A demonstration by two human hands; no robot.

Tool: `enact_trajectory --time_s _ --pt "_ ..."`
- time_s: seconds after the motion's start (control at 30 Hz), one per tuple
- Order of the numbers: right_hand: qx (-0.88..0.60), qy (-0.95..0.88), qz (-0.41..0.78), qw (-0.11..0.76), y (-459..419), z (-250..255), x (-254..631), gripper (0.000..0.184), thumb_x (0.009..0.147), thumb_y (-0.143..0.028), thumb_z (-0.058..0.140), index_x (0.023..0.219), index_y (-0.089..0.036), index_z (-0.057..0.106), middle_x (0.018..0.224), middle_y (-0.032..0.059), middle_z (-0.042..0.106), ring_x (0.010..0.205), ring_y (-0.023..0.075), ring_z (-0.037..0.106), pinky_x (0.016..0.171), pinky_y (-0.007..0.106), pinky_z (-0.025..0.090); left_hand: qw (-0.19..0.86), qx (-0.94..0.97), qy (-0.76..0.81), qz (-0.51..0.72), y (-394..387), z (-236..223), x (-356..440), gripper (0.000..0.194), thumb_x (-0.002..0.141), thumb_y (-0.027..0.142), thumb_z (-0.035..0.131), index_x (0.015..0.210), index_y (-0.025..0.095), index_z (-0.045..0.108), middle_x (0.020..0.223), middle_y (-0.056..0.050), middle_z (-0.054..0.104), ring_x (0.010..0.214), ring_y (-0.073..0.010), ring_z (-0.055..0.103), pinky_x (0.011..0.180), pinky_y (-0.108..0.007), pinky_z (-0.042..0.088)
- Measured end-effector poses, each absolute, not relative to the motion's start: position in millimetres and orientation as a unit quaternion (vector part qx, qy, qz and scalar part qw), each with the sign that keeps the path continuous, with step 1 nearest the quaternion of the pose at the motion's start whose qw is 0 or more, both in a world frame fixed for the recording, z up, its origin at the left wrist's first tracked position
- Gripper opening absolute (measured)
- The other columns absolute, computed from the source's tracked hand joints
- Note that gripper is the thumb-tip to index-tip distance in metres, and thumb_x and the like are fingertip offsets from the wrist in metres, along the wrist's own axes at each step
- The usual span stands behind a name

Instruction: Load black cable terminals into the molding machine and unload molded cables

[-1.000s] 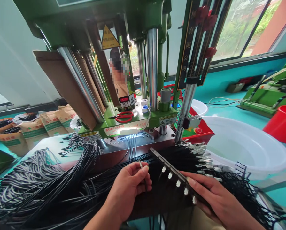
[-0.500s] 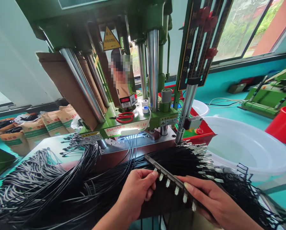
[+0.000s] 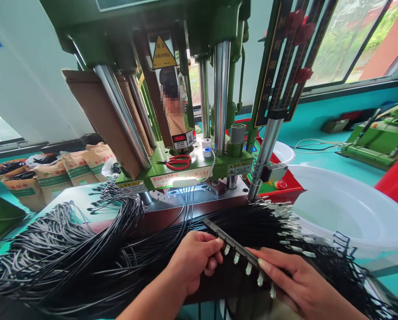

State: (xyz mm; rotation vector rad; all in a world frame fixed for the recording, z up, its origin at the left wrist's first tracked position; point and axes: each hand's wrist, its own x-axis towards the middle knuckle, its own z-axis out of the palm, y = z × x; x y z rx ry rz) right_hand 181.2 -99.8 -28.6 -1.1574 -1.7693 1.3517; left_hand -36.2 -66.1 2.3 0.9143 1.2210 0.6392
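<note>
My right hand [image 3: 295,275] grips the near end of a narrow dark bar [image 3: 230,242], thumb on top. Several silver metal plug connectors [image 3: 236,258] stick out in a row along the bar's lower edge. At the far end, my left hand [image 3: 194,258] is closed, thumb and forefinger pinching the end connector, which the fingertips mostly hide. Behind the bar lies a thick bundle of black cables [image 3: 239,220], with silver plug ends [image 3: 290,222] fanned out at its right. Loops of more black cable [image 3: 42,240] are piled at the left.
A green press machine [image 3: 215,173] stands ahead, with red-handled scissors [image 3: 178,162] on its plate. Thin cables [image 3: 188,200] run out from under it. A white tub [image 3: 348,200] and red bucket [image 3: 397,182] stand right; paper sacks [image 3: 54,178] left. A person appears behind the press.
The view has shifted a little, so the machine sits further right in it. Both hands still hold the bar and connector in nearly the same pose; the left fingertips now cover more of the end connector.
</note>
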Motion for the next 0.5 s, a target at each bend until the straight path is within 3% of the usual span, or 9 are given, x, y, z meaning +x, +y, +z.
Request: enact_trajectory --time_s 0.07,0.13,0.2,0.23,0.3,0.37,0.43,0.5 --pt "-0.444 -0.645 0.543 0.305 -97.5 -21.2 179.7 0.04 0.085 -0.045 0.059 0.121 -0.027 0.065 0.098 0.0054 0.068 0.095 0.0231 0.062 0.089 0.032 0.049 0.628 0.471 0.565 0.253 -68.0 11.6 -38.9 0.031 0.077 0.042 0.055 0.06 0.016 0.051 0.051 0.002 0.05 0.037 -0.006 0.037 0.038 -0.02 0.024" --pt "-0.475 -0.613 0.572 0.266 -90.1 -7.4 178.8 0.046 0.078 -0.049 0.065 0.117 -0.024 0.066 0.081 0.0044 0.067 0.071 0.0195 0.063 0.063 0.027 0.054 0.51 0.58 0.592 0.229 -72.8 30.7 -47.2 0.036 0.082 0.045 0.05 0.061 0.016 0.054 0.051 0.002 0.051 0.043 -0.0091 0.044 0.044 -0.021 0.029" --pt "-0.518 -0.597 0.572 0.22 -75.4 10.4 179.5 0.046 0.078 -0.054 0.063 0.109 -0.02 0.067 0.059 -0.0004 0.059 0.045 0.0128 0.051 0.04 0.022 0.042 0.358 0.669 0.608 0.235 -76.2 55.3 -61.5 0.039 0.086 0.047 0.047 0.062 0.017 0.058 0.054 0.002 0.053 0.051 -0.0106 0.048 0.05 -0.022 0.03" --pt "-0.536 -0.604 0.553 0.206 -65.1 19.3 180.3 0.044 0.078 -0.055 0.061 0.104 -0.019 0.068 0.053 -0.0021 0.054 0.04 0.0108 0.045 0.036 0.021 0.036 0.293 0.694 0.61 0.246 -75.0 66.6 -70.1 0.039 0.087 0.047 0.047 0.064 0.017 0.06 0.057 0.002 0.054 0.054 -0.0111 0.048 0.053 -0.023 0.031" --pt "-0.548 -0.648 0.486 0.207 -40.2 33.1 181.6 0.039 0.078 -0.054 0.061 0.092 -0.019 0.071 0.054 -0.0014 0.055 0.045 0.0109 0.047 0.04 0.021 0.035 0.235 0.702 0.616 0.269 -63.2 80.9 -87.2 0.033 0.086 0.044 0.051 0.07 0.018 0.063 0.061 0.001 0.057 0.061 -0.0129 0.05 0.059 -0.024 0.033" --pt "-0.548 -0.702 0.403 0.213 -13.1 38.3 180.5 0.034 0.076 -0.051 0.063 0.082 -0.019 0.074 0.06 0.0004 0.062 0.055 0.0135 0.053 0.048 0.023 0.037 0.32 0.641 0.632 0.295 -38.6 79.9 -100.1 0.019 0.077 0.037 0.066 0.079 0.018 0.064 0.064 0.001 0.059 0.065 -0.0147 0.053 0.062 -0.024 0.036" --pt "-0.544 -0.735 0.347 0.206 11.1 34.3 175.9 0.031 0.074 -0.049 0.064 0.077 -0.019 0.075 0.063 0.0007 0.065 0.059 0.0162 0.056 0.052 0.025 0.037 0.529 0.466 0.643 0.3 -7.1 65.2 -106.8 0.023 0.064 0.025 0.079 0.077 0.016 0.062 0.059 0.002 0.057 0.062 -0.015 0.055 0.061 -0.024 0.039" --pt "-0.528 -0.76 0.321 0.199 28.4 24.4 169.6 0.03 0.074 -0.048 0.064 0.076 -0.019 0.075 0.067 0.0017 0.067 0.063 0.0184 0.058 0.056 0.026 0.039 0.609 0.398 0.623 0.287 22.4 43.9 -108.3 0.022 0.066 0.022 0.077 0.076 0.012 0.061 0.062 -0.003 0.061 0.06 -0.0169 0.059 0.062 -0.027 0.045"
